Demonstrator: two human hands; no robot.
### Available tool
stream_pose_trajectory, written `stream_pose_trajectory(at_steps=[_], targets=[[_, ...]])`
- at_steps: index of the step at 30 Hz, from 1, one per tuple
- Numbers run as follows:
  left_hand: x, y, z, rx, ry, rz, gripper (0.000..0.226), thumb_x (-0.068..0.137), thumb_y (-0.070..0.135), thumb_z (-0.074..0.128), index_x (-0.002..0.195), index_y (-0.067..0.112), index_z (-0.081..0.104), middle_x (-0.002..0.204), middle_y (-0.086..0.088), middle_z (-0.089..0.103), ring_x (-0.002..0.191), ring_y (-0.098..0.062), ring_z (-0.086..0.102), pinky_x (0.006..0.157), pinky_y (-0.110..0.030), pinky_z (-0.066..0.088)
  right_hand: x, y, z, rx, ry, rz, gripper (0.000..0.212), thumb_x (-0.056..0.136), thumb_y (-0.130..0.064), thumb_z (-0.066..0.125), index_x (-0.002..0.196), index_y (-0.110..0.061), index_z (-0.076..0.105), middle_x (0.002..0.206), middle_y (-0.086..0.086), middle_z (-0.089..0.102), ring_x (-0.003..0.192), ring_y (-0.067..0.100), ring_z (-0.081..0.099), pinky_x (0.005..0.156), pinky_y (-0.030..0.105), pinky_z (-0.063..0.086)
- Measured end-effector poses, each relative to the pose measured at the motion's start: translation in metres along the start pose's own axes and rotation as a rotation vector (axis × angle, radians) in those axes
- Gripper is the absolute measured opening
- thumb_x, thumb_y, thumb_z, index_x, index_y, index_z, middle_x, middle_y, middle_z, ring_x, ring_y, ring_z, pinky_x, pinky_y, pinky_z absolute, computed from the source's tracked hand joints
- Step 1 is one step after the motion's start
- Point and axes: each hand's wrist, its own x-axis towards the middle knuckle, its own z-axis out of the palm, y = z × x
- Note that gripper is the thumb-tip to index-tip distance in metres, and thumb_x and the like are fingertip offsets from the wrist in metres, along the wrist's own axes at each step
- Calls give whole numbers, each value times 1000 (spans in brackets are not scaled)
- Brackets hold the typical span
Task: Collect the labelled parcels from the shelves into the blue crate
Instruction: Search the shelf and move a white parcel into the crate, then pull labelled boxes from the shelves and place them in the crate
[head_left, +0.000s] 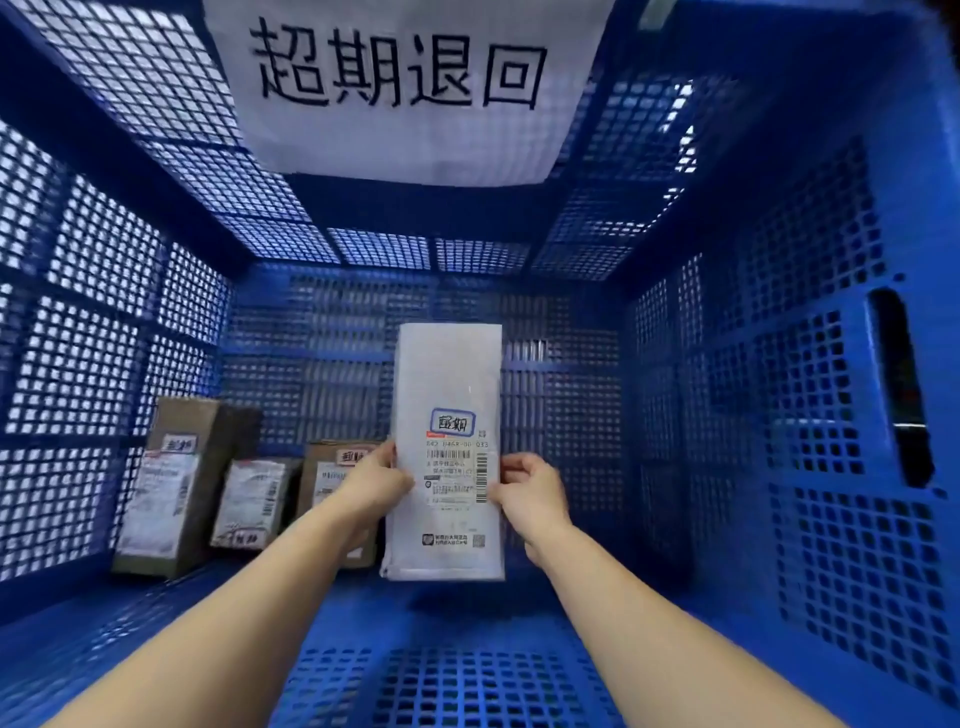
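While both hands pinch its long side edges, left hand (382, 480) and right hand (530, 493) equally near, the white labelled parcel (447, 395) stands upright inside the blue crate (810, 415), just right of three brown parcels (179, 483) along the far wall.

Single head-worn wide-angle view, close, seemingly angled forward and down into the blue crate (810, 395).

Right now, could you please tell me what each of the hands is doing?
Left hand: grips the left edge of the white parcel.
Right hand: pinches its right edge.
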Motion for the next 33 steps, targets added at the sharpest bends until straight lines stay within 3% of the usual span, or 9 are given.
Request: stream_pose_trajectory(at_steps=[5,7,11,18,20,24,27,30,33], targets=[[52,-27,2,145,-36,-74,52,77,0,38,121,22,54,120,-3,65,113,-25,58,102,-47,46,55,38,13,-105,6,30,30,83,11,56,107,-7,60,103,6,66,91,18,62,63,19,49],[74,-41,3,196,-37,-89,60,70,9,38,127,24,51,126,-3,62,117,-27,56,102,-49,45,72,49,21,-162,3,21,29,82,10,54,98,-12,61,100,3,68,89,17,64,69,26,55],[96,-63,6,162,-40,-180,62,71,2,35,128,24,46,123,-1,62,116,-27,56,101,-51,45,94,64,34,-269,7,30,29,83,3,53,90,-22,64,101,-3,71,93,18,67,84,41,58],[111,-79,10,155,-31,-219,50,74,0,40,121,17,49,120,-3,63,113,-26,56,103,-50,43,104,77,52,-343,-174,126,34,90,-6,49,113,-23,67,115,-3,70,103,19,65,88,33,55],[102,-70,12,162,12,-209,40,80,0,39,115,12,54,118,-6,65,111,-26,57,103,-46,44,98,73,51,-348,-189,148,35,90,-7,47,119,-20,63,119,-1,67,106,20,63,89,31,53],[60,-35,17,137,97,-221,40,90,-7,35,125,4,52,122,-10,59,110,-26,50,91,-33,38,70,51,37,-298,-136,145,39,91,-7,47,128,-13,56,129,2,60,114,22,58,93,28,49],[27,-12,13,138,139,-214,54,91,-5,38,144,6,35,147,-12,43,133,-30,40,106,-38,34,39,26,23,-258,-64,130,42,91,-10,50,133,-11,53,134,5,57,115,25,58,89,30,49],[-8,11,8,142,129,-161,59,89,-2,44,146,7,33,149,-11,39,136,-30,38,111,-39,34,1,-5,9,-220,-30,93,40,90,-11,54,130,-10,55,129,6,60,111,25,59,85,27,44],[-51,37,3,124,106,-114,53,87,0,45,140,7,45,141,-10,50,129,-28,46,109,-42,38,-38,-40,-4,-175,-6,65,34,89,-15,57,122,-11,58,109,4,61,92,22,55,80,33,47]])
